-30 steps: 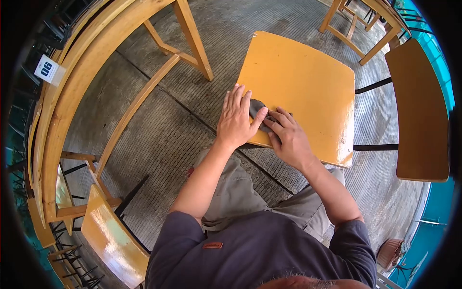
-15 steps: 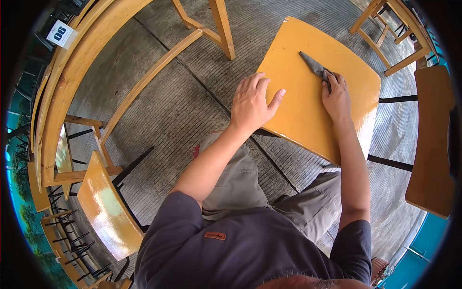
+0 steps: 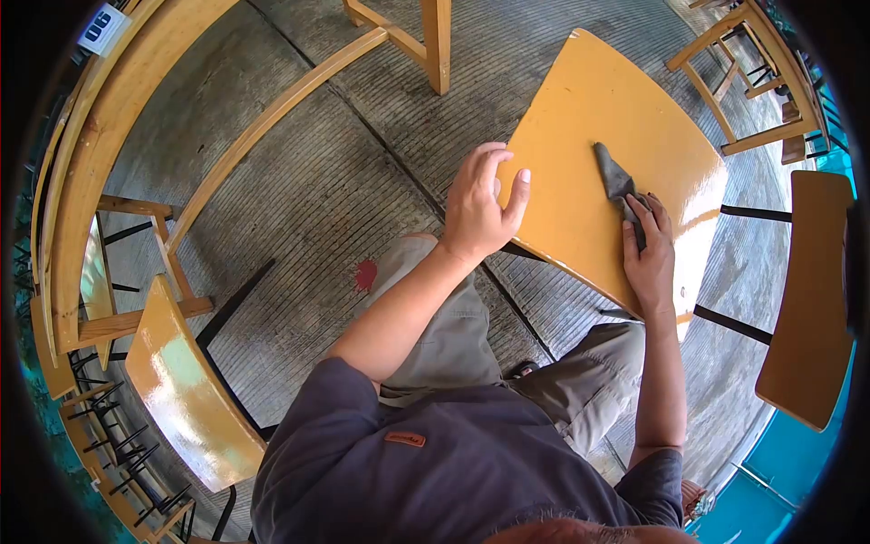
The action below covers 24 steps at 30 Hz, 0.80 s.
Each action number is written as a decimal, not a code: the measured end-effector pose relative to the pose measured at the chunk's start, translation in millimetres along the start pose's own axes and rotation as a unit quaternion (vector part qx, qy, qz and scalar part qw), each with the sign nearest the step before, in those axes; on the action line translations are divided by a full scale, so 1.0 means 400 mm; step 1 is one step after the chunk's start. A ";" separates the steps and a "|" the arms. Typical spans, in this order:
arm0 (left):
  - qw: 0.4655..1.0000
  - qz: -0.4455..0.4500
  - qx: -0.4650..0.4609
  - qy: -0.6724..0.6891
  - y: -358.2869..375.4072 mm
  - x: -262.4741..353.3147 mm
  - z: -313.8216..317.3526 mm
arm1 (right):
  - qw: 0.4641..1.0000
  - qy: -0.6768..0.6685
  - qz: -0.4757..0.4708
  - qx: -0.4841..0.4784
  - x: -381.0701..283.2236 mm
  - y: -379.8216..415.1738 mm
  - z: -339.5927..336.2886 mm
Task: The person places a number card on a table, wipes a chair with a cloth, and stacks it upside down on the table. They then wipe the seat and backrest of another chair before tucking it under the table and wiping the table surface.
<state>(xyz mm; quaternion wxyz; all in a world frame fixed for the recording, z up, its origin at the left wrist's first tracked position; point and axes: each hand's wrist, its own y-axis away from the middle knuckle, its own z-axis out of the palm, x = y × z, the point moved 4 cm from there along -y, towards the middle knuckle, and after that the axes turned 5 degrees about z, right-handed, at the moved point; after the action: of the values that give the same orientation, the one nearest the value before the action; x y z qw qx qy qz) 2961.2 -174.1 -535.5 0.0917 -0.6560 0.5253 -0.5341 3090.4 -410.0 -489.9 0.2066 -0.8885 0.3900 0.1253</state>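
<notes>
A yellow wooden chair seat lies in front of me, its glossy right side catching the light. On it, my right hand presses a crumpled grey cloth under its fingers, and a narrow end of the cloth trails away to the upper left. My left hand is at the left edge of the seat with nothing in it. Its thumb stands away from the bent fingers, whose tips are right by the edge.
The chair's backrest rises at the right on black metal bars. Another chair stands at the lower left, beside a long wooden table with a number tag. Wooden table legs stand on the ribbed concrete floor.
My right hand has drawn the cloth back across the seat toward me, and the cloth now points more straight ahead. The left hand stays by the edge, its fingers more bent. The view has shifted slightly.
</notes>
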 end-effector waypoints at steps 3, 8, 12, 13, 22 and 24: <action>0.997 0.023 0.039 0.056 -0.012 -0.001 0.008 | 1.000 0.000 -0.001 0.010 -0.004 -0.047 0.035; 0.992 -0.074 0.039 0.094 -0.104 -0.072 0.029 | 0.998 0.037 -0.011 0.048 -0.025 -0.132 0.079; 0.994 -0.034 0.060 0.085 -0.173 -0.149 0.073 | 0.998 0.028 0.000 0.054 0.008 -0.204 0.117; 0.994 -0.018 0.060 0.084 -0.196 -0.167 0.084 | 0.998 0.033 0.010 0.059 0.007 -0.223 0.123; 0.998 -0.043 0.033 -0.007 -0.247 -0.223 0.129 | 0.993 0.111 0.010 0.047 0.048 -0.296 0.154; 0.999 -0.049 0.006 0.013 -0.250 -0.231 0.134 | 0.994 0.101 0.017 0.023 0.051 -0.302 0.151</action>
<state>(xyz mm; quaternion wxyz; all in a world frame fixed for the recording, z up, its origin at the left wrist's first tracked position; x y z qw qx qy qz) 3074.3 -81.8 -545.6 0.0631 -0.6735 0.4905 -0.5494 3190.1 -321.4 -518.4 0.1841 -0.8851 0.4265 0.0295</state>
